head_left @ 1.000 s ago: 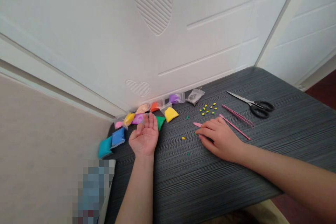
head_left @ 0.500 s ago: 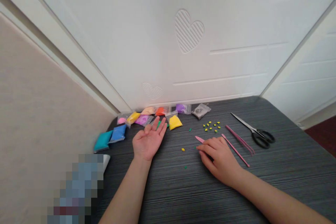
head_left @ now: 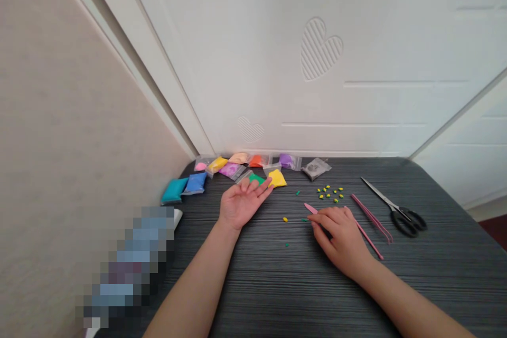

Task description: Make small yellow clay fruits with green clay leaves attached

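My left hand (head_left: pixel 241 203) lies palm up and open on the dark striped table (head_left: pixel 277 285), its fingertips touching a green clay bag (head_left: pixel 256 178) and close to a yellow clay bag (head_left: pixel 277 178). My right hand (head_left: pixel 340 237) rests palm down with the fingers lying flat and together. Its fingertips sit at a tiny green clay bit (head_left: pixel 304 219) beside a pink flat tool (head_left: pixel 311 208). Nothing shows inside either hand. A cluster of small yellow-and-green clay pieces (head_left: pixel 328 194) lies just beyond the right hand.
Several coloured clay bags line the wall: teal (head_left: pixel 174 189), blue (head_left: pixel 195 183), magenta (head_left: pixel 230 170), orange (head_left: pixel 256 160), purple (head_left: pixel 285 160), grey (head_left: pixel 315 168). Pink tweezers (head_left: pixel 370 218) and black scissors (head_left: pixel 400 214) lie to the right. A loose yellow bit (head_left: pixel 284 219) sits between my hands.
The view has swung left and tilted, so everything sits further right in the picture. My left hand's fingers now point more to the right; the right hand stays at the green bit.
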Available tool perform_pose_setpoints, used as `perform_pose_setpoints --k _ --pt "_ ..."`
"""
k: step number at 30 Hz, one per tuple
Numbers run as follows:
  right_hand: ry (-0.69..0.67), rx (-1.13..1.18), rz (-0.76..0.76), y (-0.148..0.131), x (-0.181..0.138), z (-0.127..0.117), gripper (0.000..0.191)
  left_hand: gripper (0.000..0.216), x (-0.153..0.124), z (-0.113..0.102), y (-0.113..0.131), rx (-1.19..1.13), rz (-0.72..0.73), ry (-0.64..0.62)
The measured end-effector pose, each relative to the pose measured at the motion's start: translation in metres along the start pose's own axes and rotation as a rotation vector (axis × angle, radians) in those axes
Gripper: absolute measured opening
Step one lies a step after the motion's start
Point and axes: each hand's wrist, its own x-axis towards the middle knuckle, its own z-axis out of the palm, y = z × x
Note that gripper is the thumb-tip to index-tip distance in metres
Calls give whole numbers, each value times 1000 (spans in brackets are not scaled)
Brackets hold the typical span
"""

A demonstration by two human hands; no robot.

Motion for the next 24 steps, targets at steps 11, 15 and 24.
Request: perform_pose_setpoints --k 11,15,24 --pt "-16 -11 18 3 -1 2 19 17 -3 -2 0 -43 -21 -28" --pt "-28 1 35 4 -2 2 18 16 -4 -4 -1 -53 -45 -60" --pt "-36 -3 48 4 -1 2 17 16 -2 -9 -2 -65 -50 -98"
